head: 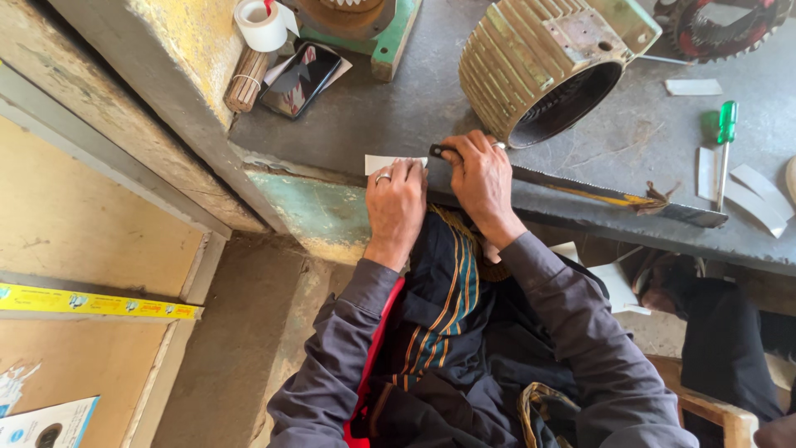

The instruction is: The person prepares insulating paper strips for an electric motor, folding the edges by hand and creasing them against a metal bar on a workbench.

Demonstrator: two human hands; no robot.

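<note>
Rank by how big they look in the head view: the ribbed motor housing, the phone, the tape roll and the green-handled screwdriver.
1. Ribbed motor housing, by far the largest.
2. Phone.
3. Green-handled screwdriver: longer than the phone but much thinner, so those two are close.
4. Tape roll, smallest, though partly cut off by the frame edge.

Paper slip (383,162) on bench edge (332,141)

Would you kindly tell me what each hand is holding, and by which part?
The right hand grips the long flat hacksaw blade at its dark near end. The left hand presses the small white paper strip flat at the bench edge.
</note>
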